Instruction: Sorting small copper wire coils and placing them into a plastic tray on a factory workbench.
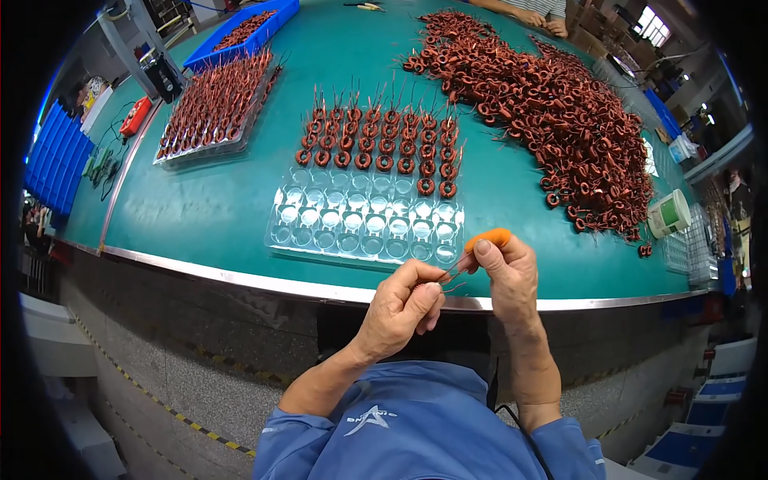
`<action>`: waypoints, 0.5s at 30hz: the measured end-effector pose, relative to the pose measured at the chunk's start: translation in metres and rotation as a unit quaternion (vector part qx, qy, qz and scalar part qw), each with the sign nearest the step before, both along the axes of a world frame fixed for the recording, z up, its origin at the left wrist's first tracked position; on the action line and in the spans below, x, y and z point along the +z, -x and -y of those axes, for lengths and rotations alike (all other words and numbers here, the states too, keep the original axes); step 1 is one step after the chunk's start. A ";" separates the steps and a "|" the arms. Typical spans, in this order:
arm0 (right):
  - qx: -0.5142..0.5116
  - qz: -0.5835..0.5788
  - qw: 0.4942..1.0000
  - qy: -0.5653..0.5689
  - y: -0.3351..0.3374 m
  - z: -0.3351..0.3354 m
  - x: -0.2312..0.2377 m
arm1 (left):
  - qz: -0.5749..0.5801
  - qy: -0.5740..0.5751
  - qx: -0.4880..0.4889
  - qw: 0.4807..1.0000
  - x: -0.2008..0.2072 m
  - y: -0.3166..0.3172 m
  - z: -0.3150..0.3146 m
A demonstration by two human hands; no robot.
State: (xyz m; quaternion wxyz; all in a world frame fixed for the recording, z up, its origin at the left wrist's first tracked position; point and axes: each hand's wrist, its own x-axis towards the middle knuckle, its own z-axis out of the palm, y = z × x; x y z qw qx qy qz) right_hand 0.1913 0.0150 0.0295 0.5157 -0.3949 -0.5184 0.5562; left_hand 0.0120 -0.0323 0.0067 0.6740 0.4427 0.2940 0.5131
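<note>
My left hand (402,310) is closed on a small copper-wound ring coil, mostly hidden by the fingers, with its wire leads poking out to the right. In my right hand (514,276) is a tool with a fat orange handle (490,238); its thin metal end meets the leads, and its exact kind does not show. Both hands are close together over the table's front edge. Just beyond them lies a clear plastic tray (350,242) with round pockets. Upright ring coils (366,144) fill its far rows, plus two at the right of a nearer row; the front pockets are bare.
A large heap of loose coils (552,120) covers the right of the green table (192,228). Another filled tray (214,108) and a blue bin of coils (244,32) stand left. A white-green cup (670,213) lies tilted at right. Another person's hands (540,20) rest at the far edge.
</note>
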 end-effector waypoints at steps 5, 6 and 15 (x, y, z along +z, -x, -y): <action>0.029 0.070 0.997 0.000 0.004 -0.010 0.003 | -0.032 0.005 0.019 0.999 0.002 0.004 -0.001; -0.041 0.102 0.994 -0.027 0.010 -0.009 0.004 | -0.032 0.003 0.021 0.999 0.003 0.003 -0.001; 0.003 0.204 0.974 -0.094 0.027 0.017 0.009 | -0.120 -0.063 0.081 0.987 0.000 0.007 -0.003</action>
